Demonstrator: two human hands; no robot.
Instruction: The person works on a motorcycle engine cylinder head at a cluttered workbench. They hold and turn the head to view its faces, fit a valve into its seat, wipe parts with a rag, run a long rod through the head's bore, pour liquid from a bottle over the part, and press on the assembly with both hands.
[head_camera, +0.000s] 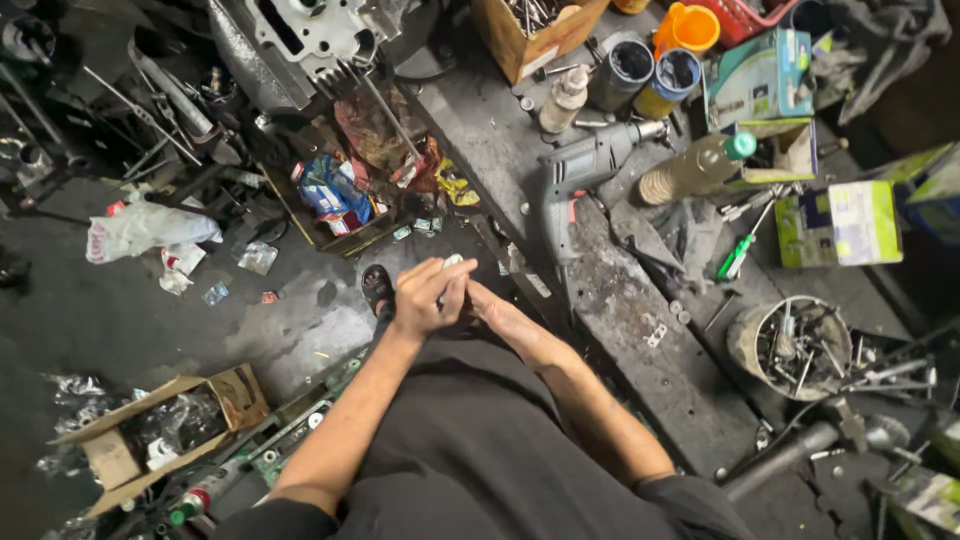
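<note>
Seen from above, a cluttered, grimy workshop floor (150, 320) fills the left side of the view, and a dark, oil-stained workbench (640, 330) runs diagonally up the right. A person in a black shirt stands at the bench edge, forearms reaching forward and meeting in the middle of the view.

The left hand (425, 298) is curled closed around a small pale object (452, 262), only the tip of which shows above the fingers; what it is cannot be told. The right hand (500, 318) lies just beside and under the left, touching it, its fingers partly hidden, so whether it also grips the object cannot be told. Both hands hover over the floor, just beside the near edge of the bench. A sandalled foot (377, 287) shows directly past the left hand.

On the bench, a grey electric drill (575, 180) lies near the hands, its chuck pointing right. Beyond it stand a small pale bottle (563, 100), two open cans (650, 75), an orange cup (688, 28) and a brown cardboard box (530, 40). Further right is a round tin of screws and bits (795, 348) and a green-handled screwdriver (737, 255).

On the floor, an open cardboard box (165, 425) sits at lower left, a white plastic bag (145, 230) higher up, and a tray of blue packets (335, 195) near a metal engine part (300, 45).
</note>
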